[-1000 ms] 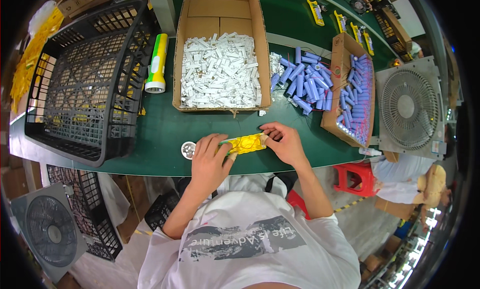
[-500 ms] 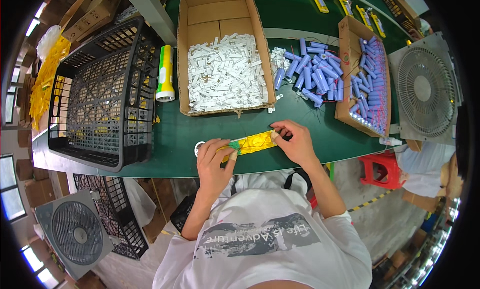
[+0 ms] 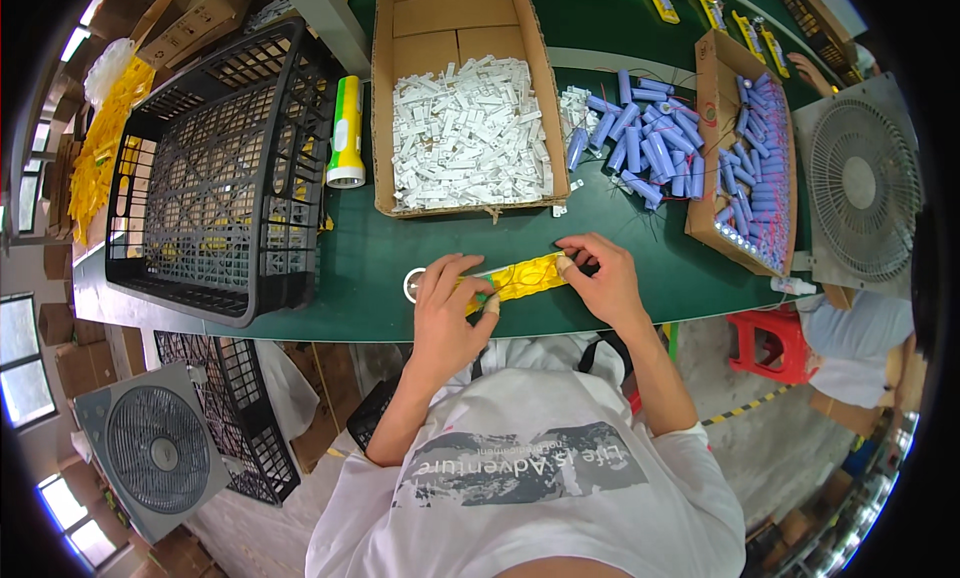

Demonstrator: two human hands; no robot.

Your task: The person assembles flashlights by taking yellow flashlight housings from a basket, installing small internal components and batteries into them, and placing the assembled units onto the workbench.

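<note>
A yellow flashlight half-shell (image 3: 532, 277) lies on the green bench in front of me, open side up, with thin dark wires along its inside. At its left end a white ring (image 3: 412, 285) shows. My left hand (image 3: 450, 303) grips that end, its fingers over a green part that is mostly covered. At the opposite end my right hand (image 3: 606, 280) pinches the shell between thumb and curled fingers. Beyond the left hand lies a finished yellow, green and white flashlight (image 3: 346, 133).
Past my hands stands a cardboard box (image 3: 383, 183) of white strips (image 3: 470, 133). Purple battery cells (image 3: 650, 138) are heaped to its right, beside another carton (image 3: 702, 138) of cells. A black crate (image 3: 250, 268) sits left; a fan (image 3: 860, 168) stands far right. Another person's hand (image 3: 810, 73) shows at far right.
The view has shifted, moving the bench rightward and slightly up in the picture. My left fingers cover more of the green part. Both hands stay on the shell. Another person's hand has appeared far right.
</note>
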